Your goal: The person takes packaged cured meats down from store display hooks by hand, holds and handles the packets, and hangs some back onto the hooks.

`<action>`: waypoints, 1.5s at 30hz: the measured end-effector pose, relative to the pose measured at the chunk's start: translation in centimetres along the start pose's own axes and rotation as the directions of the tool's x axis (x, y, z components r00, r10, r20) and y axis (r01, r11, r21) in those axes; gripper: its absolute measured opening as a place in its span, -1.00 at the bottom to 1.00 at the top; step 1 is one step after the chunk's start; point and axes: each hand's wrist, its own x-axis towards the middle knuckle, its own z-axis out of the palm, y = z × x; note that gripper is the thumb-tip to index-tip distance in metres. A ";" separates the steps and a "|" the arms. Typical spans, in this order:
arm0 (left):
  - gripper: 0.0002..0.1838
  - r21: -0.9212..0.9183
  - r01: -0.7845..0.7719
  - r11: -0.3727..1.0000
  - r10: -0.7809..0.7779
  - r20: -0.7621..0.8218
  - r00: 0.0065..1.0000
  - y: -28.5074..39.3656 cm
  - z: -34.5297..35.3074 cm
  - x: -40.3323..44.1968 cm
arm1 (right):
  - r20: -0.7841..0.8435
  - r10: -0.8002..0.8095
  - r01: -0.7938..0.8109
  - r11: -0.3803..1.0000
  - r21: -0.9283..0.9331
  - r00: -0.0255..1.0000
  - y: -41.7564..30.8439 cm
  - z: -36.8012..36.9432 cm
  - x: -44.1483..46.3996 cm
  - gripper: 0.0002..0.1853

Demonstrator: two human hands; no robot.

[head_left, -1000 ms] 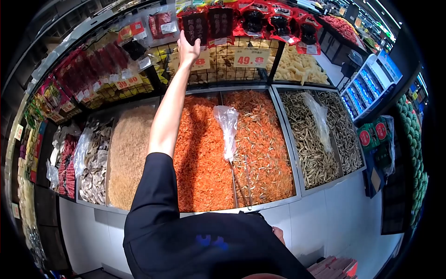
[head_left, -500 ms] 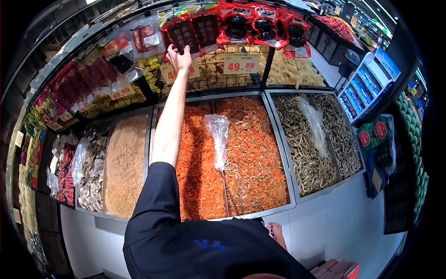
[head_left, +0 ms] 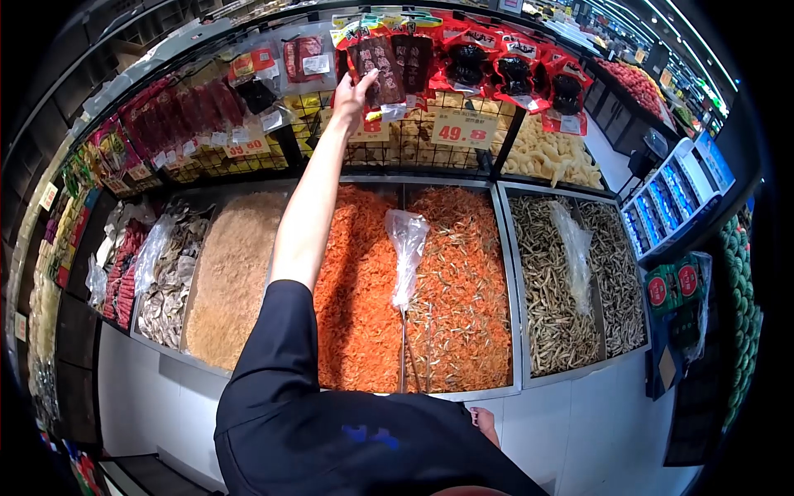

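- The left grip (head_left: 351, 101) was closed on the left edge of a dark-brown vacuum packet (head_left: 382, 66), thumb over its front.
- That packet was in the row along the top of the black rack (head_left: 509, 140), just beside a matching packet (head_left: 412, 66).
- Orange dried shrimp (head_left: 360, 306) filled a bin beneath the outstretched arm.
- The right grip (head_left: 484, 423) was low by the waist, partly hidden; its closure could not be told.
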 end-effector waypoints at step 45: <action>-0.49 0.781 -0.241 0.576 0.270 0.096 0.958 -1.6 3.3 -1.9 | 0.171 -0.533 0.443 0.811 0.382 0.829 -21.4 12.4 -13.1 -0.74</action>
